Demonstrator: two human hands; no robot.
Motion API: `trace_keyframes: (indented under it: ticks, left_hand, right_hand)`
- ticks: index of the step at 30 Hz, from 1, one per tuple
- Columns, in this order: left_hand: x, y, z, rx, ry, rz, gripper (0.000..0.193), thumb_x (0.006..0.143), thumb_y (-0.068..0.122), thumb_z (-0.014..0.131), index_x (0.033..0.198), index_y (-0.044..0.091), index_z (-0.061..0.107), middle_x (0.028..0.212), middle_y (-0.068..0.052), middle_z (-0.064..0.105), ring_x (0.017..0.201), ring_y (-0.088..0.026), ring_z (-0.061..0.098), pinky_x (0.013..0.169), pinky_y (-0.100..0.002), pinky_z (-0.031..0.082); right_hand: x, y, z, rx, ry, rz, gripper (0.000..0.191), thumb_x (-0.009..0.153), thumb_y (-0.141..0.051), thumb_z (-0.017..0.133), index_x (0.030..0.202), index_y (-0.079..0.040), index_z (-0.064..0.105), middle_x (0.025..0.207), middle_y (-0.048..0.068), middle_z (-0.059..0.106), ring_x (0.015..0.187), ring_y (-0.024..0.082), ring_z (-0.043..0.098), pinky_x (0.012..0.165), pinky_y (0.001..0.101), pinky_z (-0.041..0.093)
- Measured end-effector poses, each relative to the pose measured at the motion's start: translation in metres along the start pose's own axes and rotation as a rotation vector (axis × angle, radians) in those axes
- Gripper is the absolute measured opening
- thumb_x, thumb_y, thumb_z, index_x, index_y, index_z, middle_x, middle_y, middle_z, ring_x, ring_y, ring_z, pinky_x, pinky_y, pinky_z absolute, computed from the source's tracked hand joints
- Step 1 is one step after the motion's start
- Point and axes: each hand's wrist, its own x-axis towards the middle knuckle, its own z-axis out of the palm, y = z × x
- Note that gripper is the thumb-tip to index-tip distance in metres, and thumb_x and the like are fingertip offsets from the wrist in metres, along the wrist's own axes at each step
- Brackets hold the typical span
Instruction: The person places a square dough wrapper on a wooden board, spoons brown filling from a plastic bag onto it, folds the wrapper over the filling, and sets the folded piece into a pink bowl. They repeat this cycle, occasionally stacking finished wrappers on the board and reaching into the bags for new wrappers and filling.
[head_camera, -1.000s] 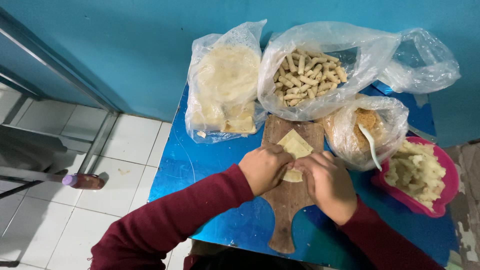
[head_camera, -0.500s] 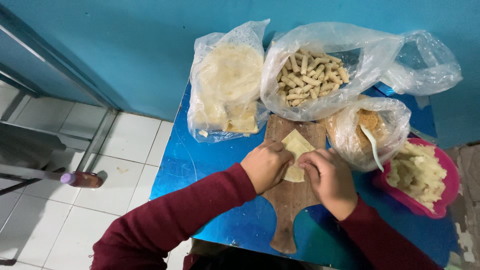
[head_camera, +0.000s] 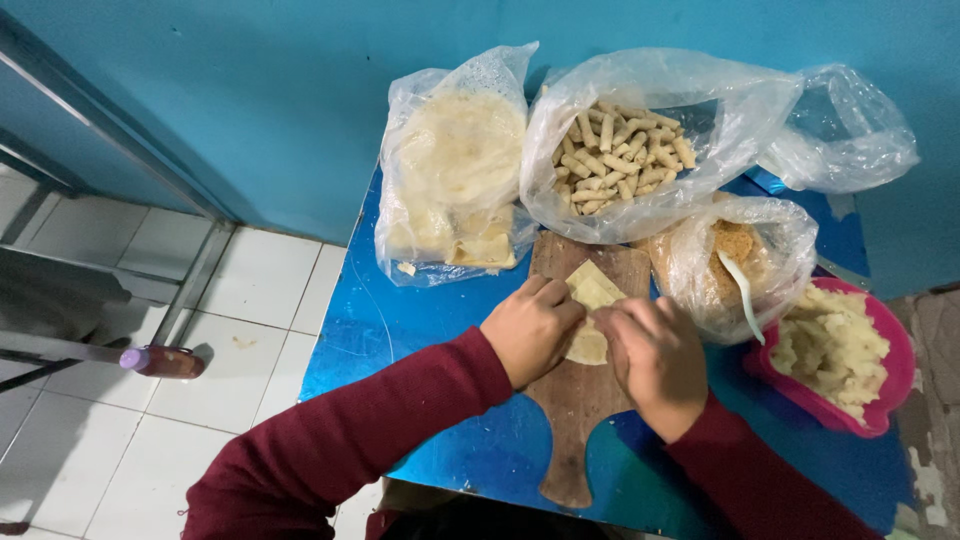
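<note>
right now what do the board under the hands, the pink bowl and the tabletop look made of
The board looks like wood: brown, matt, with visible grain and a carved handle. The pink bowl seems to be plastic, with an even bright colour and a thin rim. The tabletop is blue and glossy, with reflections, perhaps painted metal or laminate; I cannot tell which.

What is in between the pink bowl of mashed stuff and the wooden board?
In the head view, a clear plastic bag of brownish crumbs with a white spoon in it sits between the pink bowl and the wooden board.
</note>
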Motion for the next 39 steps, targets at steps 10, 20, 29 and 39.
trace_keyframes:
  ticks: [10,20,29,39]
  left_hand:
    - [0.002,0.009,-0.017,-0.004,0.055,-0.025,0.034,0.086,0.012,0.071,0.118,0.007,0.062,0.131,-0.015,0.060,0.100,-0.034,0.057,0.088,-0.043,0.050]
    - [0.004,0.011,-0.019,0.020,-0.015,-0.084,0.042,0.084,0.015,0.075,0.122,0.009,0.061,0.112,-0.013,0.060,0.101,-0.036,0.057,0.089,-0.044,0.049]
    - [0.011,0.032,-0.029,-0.073,0.079,-0.038,0.035,0.087,0.016,0.075,0.118,0.008,0.060,0.108,-0.014,0.059,0.100,-0.037,0.057,0.087,-0.045,0.049]
    - [0.019,0.061,-0.025,-0.311,0.052,-0.084,0.017,0.094,0.013,0.069,0.109,0.005,0.070,0.092,-0.017,0.074,0.082,-0.036,0.073,0.071,-0.042,0.059]
  right_hand:
    - [-0.004,0.001,0.003,-0.071,-0.016,-0.064,0.030,0.083,-0.005,0.066,0.111,-0.006,0.075,0.106,0.005,0.072,0.089,0.028,0.059,0.081,0.0414,0.048]
    - [0.005,0.016,0.004,0.096,0.018,0.060,0.034,0.093,-0.007,0.066,0.127,-0.006,0.069,0.103,0.010,0.073,0.088,0.030,0.060,0.081,0.0427,0.046]
    - [-0.012,0.020,-0.013,0.641,-0.073,0.483,0.038,0.094,-0.007,0.069,0.132,-0.004,0.064,0.081,0.003,0.068,0.072,0.008,0.057,0.065,0.0240,0.048]
    - [-0.026,0.017,-0.053,0.352,-0.034,0.233,0.031,0.082,-0.009,0.080,0.113,-0.009,0.074,0.092,0.005,0.073,0.078,0.022,0.061,0.070,0.0329,0.050]
